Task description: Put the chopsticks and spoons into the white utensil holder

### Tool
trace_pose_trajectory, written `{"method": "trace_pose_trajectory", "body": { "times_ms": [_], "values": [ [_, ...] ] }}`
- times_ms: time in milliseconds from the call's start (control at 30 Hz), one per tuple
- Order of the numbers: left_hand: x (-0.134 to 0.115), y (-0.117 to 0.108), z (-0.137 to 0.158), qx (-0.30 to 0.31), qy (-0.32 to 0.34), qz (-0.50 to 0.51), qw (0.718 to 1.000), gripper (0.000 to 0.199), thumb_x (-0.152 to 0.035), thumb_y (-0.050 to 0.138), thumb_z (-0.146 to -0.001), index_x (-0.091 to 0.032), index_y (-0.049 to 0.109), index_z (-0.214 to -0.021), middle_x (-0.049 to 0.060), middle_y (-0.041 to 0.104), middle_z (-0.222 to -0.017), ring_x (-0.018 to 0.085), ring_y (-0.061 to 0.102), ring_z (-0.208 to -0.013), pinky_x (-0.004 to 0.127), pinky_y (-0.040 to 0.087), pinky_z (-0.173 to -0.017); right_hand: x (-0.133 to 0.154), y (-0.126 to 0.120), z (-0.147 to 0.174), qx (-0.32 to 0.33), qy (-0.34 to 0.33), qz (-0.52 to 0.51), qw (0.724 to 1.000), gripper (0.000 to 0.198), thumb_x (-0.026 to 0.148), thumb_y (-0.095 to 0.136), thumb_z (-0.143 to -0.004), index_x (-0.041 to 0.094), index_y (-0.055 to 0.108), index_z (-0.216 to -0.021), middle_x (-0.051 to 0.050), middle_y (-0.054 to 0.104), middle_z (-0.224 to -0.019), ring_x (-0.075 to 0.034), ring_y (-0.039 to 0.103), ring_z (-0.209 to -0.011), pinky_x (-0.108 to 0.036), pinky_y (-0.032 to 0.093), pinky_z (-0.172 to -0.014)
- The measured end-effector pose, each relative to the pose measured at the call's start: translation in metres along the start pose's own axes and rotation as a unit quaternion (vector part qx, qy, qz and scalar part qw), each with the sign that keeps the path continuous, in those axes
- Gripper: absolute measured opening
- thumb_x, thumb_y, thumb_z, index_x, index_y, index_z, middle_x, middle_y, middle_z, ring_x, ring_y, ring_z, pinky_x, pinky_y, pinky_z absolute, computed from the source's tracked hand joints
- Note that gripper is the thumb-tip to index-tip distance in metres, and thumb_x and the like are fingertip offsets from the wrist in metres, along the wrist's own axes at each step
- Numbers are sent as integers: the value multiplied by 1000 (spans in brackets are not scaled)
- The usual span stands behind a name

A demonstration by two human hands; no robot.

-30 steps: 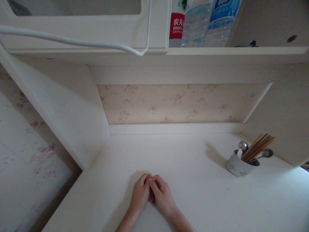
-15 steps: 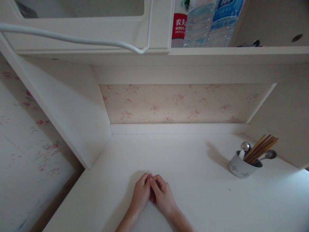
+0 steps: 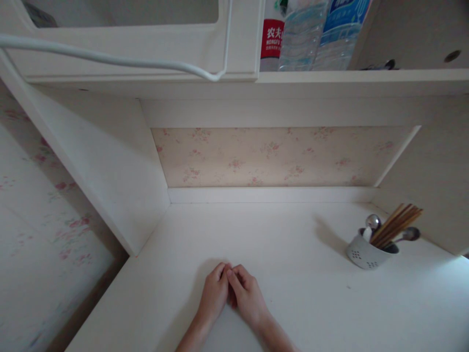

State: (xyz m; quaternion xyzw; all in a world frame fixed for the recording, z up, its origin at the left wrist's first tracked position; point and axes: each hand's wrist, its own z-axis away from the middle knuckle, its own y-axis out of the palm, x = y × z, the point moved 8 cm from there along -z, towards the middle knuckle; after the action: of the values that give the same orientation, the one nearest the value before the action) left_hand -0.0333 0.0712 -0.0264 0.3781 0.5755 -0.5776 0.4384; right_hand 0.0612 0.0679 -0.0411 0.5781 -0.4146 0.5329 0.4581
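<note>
My left hand (image 3: 215,292) and my right hand (image 3: 249,296) rest together on the white tabletop (image 3: 234,234), near its front. The fingers of both are curled in and meet at the tips, with the right thumb lying against the left fingers. No object shows in either hand; the palms are turned inward and partly hidden. To the right, well apart from my hands, a light grey utensil holder (image 3: 366,255) stands on the tabletop. Several wooden chopsticks (image 3: 397,225), a shiny metal spoon or ladle (image 3: 373,222) and a darker spoon (image 3: 411,234) stick out of it.
White side panels (image 3: 106,166) flank the tabletop. Overhead, a shelf (image 3: 351,77) holds water bottles (image 3: 304,39) beside a cabinet door (image 3: 154,49). A white cable or tube (image 3: 110,58) crosses in front of that door. Floral wallpaper (image 3: 271,159) covers the back wall.
</note>
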Motion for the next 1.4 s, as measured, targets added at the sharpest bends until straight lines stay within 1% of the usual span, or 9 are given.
{"method": "trace_pose_trajectory", "body": {
  "times_ms": [367, 567, 833, 1100, 1400],
  "values": [
    [0, 0, 0, 3, -1, 7, 1000, 29, -40, 39, -84, -18, 57, -74, 4, 62, -73, 19, 56, -72, 28, 41, -66, 5, 3, 2, 4, 6, -6, 1000, 37, 55, 51, -92, 20, 53, -78, 8, 42, -51, -9, 37, -41, -20, 28, -39],
    [1, 1, -1, 5, 6, 6, 1000, 28, -38, 39, -85, -18, 57, -76, 4, 63, -75, 20, 58, -75, 29, 42, -69, 5, 2, 2, 3, -1, 9, 1000, 37, 54, 50, -93, 20, 54, -78, 8, 43, -51, -9, 38, -41, -20, 28, -39],
    [5, 1, -2, 0, 2, -2, 1000, 29, -38, 38, -86, -19, 56, -74, 3, 62, -73, 19, 57, -71, 28, 41, -67, 6, 0, 1, 2, -1, 19, 1000, 38, 55, 49, -93, 20, 54, -78, 8, 42, -51, -9, 38, -41, -20, 28, -40],
    [2, 0, 0, -3, -3, 3, 1000, 28, -38, 39, -84, -19, 57, -74, 3, 63, -72, 18, 57, -71, 27, 41, -65, 5, 1, 2, 6, 13, 8, 1000, 40, 58, 49, -91, 20, 54, -79, 8, 43, -51, -9, 39, -41, -20, 29, -40],
    [3, 0, 0, -4, -4, 0, 1000, 27, -37, 39, -85, -20, 56, -73, 2, 61, -71, 18, 56, -69, 26, 40, -64, 6, 1, 3, 4, 14, 17, 1000, 42, 60, 49, -91, 21, 53, -78, 8, 43, -50, -9, 39, -41, -20, 29, -40]
  ]
}}
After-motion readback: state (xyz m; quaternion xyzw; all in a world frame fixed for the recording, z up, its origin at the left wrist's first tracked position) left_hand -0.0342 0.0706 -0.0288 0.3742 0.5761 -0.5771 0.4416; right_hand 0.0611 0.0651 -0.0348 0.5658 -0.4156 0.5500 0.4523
